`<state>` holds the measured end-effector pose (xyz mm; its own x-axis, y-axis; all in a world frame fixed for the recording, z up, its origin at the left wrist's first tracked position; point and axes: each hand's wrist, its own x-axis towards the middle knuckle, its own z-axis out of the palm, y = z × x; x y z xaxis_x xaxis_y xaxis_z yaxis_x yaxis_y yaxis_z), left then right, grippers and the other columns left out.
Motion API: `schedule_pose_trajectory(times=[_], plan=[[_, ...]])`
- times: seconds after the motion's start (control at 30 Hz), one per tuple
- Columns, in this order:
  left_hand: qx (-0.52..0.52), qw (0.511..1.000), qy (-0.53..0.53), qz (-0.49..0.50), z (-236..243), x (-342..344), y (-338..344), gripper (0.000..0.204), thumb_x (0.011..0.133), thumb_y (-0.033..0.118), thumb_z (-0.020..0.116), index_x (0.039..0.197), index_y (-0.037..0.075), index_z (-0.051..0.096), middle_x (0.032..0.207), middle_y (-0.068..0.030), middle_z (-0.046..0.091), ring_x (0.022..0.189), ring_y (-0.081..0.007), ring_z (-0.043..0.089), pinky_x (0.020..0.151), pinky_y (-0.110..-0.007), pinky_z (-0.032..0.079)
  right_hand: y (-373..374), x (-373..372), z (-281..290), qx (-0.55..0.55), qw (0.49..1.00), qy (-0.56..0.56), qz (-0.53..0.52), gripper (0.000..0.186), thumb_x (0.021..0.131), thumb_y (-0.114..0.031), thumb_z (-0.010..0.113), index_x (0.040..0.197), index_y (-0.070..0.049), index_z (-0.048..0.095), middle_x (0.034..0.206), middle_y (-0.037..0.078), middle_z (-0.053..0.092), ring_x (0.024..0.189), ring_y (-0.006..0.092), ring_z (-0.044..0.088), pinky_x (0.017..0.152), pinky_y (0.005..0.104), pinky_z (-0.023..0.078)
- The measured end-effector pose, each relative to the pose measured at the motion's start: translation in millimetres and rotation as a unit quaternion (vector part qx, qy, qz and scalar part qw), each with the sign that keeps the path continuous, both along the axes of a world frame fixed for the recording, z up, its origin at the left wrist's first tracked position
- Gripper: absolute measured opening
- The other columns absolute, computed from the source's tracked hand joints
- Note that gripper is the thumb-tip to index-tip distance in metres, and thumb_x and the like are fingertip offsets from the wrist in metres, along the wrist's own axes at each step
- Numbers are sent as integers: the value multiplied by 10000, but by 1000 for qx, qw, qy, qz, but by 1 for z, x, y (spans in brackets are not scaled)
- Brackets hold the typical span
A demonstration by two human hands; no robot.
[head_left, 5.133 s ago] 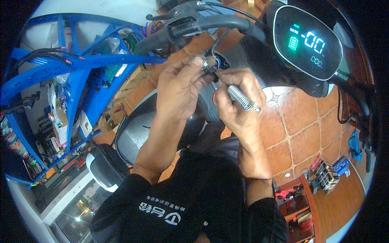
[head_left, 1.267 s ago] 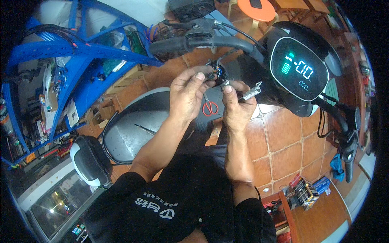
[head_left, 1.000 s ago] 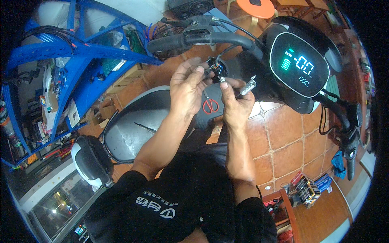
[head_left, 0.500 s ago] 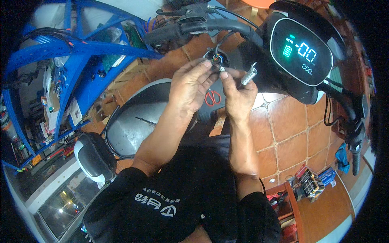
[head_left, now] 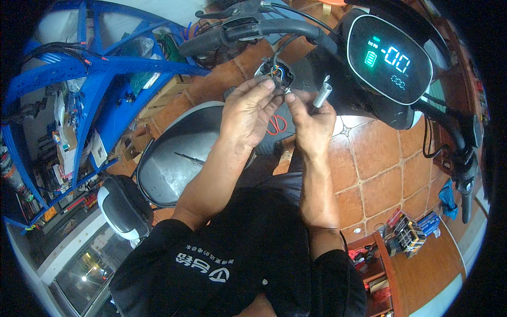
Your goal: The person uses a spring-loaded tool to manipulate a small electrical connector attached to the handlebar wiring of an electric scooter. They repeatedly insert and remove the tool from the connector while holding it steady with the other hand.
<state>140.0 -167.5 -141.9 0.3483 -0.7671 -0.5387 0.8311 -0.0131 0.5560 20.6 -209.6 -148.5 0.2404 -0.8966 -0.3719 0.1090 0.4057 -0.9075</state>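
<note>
A black switch housing (head_left: 284, 74) with thin coloured wires (head_left: 276, 70) exposed hangs from a cable below the left end of the handlebar. My left hand (head_left: 247, 108) is closed at its lower edge, thumb and fingers pinched together on it. Next to that, my right hand (head_left: 312, 119) is closed as well, and a silvery coil spring (head_left: 322, 95) with a hooked end sticks up from its fingers. At its thumb tip sits a small pale piece (head_left: 287, 91), too small to name. The fingertips nearly meet and hide part of the housing.
A handlebar (head_left: 269, 27) and a lit display (head_left: 391, 59) stand ahead. Red-handled scissors (head_left: 277, 124) lie below my hands. At left are a scooter seat (head_left: 179, 153) and a blue rack (head_left: 100, 66); small boxes (head_left: 409, 235) sit on a wooden surface at lower right.
The housing has tilted and shows more of its wired inside, shifted slightly left. The handlebar and display sit a little higher and farther left in view. Both hands keep their grip.
</note>
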Motion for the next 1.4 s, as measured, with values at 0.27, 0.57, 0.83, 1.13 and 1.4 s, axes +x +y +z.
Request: schedule_pose_trajectory(times=[0.27,0.57,0.83,1.13,1.4], plan=[[-25,999,-25,5,-2,-1,2,130,864,32,616,987,-7,605,957,-109,672,889,-199,651,829,-343,521,-5,-2,0,52,998,-17,33,115,808,-93,718,843,5,668,696,-6,618,596,40,507,537,189,402],[-30,998,-48,19,-5,-2,4,145,864,0,589,1008,-14,600,1000,-139,656,928,-225,640,862,-384,510,-7,2,8,51,998,6,44,106,804,-85,712,844,9,683,736,24,660,644,70,568,613,215,456],[-40,998,-46,23,-7,-3,4,165,846,-6,608,1007,-34,592,996,-148,650,932,-228,638,886,-381,506,-10,3,8,43,998,25,48,100,803,-77,705,827,16,676,739,46,671,644,81,596,616,220,480],[-46,997,-57,16,-6,-2,4,158,848,-13,602,1003,-41,590,997,-158,643,928,-234,636,894,-383,504,-11,6,8,40,998,11,55,90,803,-66,700,826,14,668,750,54,671,652,87,599,627,224,488],[-39,997,-59,21,-5,-2,2,149,851,-24,595,999,-43,593,1002,-157,640,928,-235,634,899,-385,502,-14,8,4,38,997,16,69,102,808,-84,699,820,14,674,729,49,668,641,83,590,611,222,474]])
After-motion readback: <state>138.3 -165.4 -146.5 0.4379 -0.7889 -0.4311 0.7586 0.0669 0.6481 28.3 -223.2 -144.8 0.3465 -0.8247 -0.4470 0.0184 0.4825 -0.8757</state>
